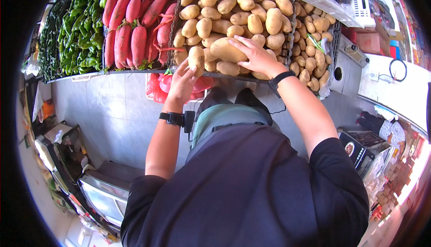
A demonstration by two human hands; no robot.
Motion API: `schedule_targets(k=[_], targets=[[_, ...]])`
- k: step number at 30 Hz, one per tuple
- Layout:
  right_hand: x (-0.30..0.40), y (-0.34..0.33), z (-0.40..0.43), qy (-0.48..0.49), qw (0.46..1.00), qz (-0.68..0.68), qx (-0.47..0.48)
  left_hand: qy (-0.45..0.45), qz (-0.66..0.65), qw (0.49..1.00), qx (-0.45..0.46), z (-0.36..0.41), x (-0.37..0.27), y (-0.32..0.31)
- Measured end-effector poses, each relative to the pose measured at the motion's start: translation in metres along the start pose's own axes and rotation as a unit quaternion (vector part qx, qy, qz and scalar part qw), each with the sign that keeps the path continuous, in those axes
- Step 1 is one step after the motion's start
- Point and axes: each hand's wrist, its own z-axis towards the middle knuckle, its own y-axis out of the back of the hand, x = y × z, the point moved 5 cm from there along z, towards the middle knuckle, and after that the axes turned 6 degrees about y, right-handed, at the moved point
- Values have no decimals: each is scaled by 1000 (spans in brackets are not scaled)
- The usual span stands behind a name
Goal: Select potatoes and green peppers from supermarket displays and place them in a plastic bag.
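Observation:
Potatoes fill a black crate at the top centre. My left hand [182, 82] is at the crate's front edge, its thumb and fingers around the lower end of an upright potato [196, 59]. My right hand [253, 54] lies on a large potato [226, 49], its fingers spread over the right end. Whether it grips that potato or only rests on it, I cannot tell. More potatoes [228, 68] lie just below and around both hands. Red radishes [138, 45] with bits of green leaf and a loose red ribbon are just left of the potatoes.
Green peppers [82, 28] lie further left. Smaller potatoes [309, 45] fill a crate on the right, below a white plastic basket [362, 3] of dark grapes. Red plastic bags [158, 87] sit in a basket under the front edge. A person [392, 131] is at the far right.

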Motion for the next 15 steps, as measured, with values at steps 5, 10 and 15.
schedule_targets(k=[5, 10, 15], targets=[[9, -6, -1, -72, 993, -95, -17, 21, 17, 1000, 13, 10, 3, -14], [12, -13, -6, -119, 985, -118, -43, 18, 34, 999, 5, 17, 2, -23], [11, -9, -28, -98, 985, -140, -23, 0, 47, 999, 18, 15, -7, -22]])
